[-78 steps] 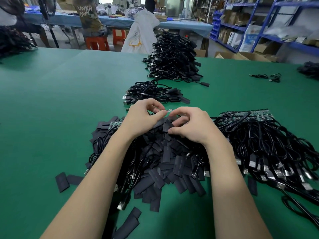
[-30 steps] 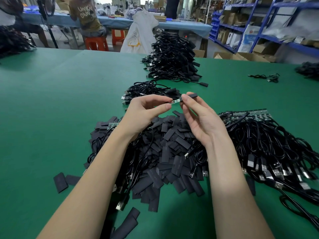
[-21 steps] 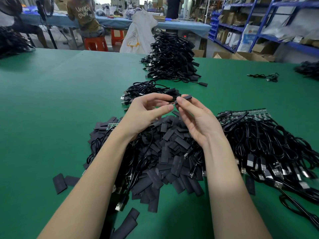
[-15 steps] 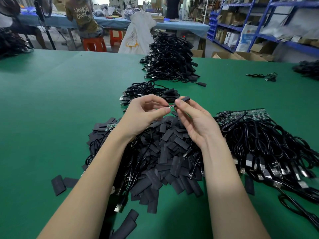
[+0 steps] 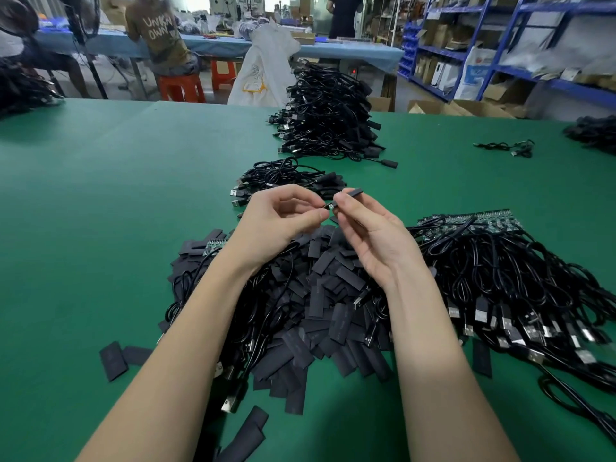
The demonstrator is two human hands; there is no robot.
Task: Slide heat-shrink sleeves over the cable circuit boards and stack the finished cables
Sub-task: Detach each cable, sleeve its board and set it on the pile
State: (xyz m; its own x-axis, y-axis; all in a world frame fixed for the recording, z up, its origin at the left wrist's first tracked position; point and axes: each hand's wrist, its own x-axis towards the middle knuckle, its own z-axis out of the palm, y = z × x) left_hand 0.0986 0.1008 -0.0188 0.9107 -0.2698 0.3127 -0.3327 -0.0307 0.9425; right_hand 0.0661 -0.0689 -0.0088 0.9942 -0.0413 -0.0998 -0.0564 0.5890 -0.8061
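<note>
Above the middle of the green desk (image 5: 100, 201), the person's two hands meet just over a loose heap of flat black sleeves (image 5: 320, 295). The left hand (image 5: 276, 221) has its fingers curled, thumb and forefinger pinching the end of a small circuit board (image 5: 330, 205) on a thin black cable (image 5: 266, 295) that drops down into the heap. The right hand (image 5: 373, 235) is turned palm up and pinches one black sleeve (image 5: 353, 193) between thumb and forefinger, the sleeve pointing away toward the far edge of the desk; its near end sits right at the tip of the board, and how far the board has gone inside cannot be told. To the right of the heap, toward the right edge, lies a spread of black cables with bare green boards (image 5: 466, 221) at their far ends and plugs at their near ends. Beyond the hands, a small stack of finished cables (image 5: 283, 178) lies near the centre of the desk, and a much taller stack (image 5: 330, 115) sits close to the far edge. A few stray sleeves (image 5: 113, 360) lie apart near the front left.
</note>
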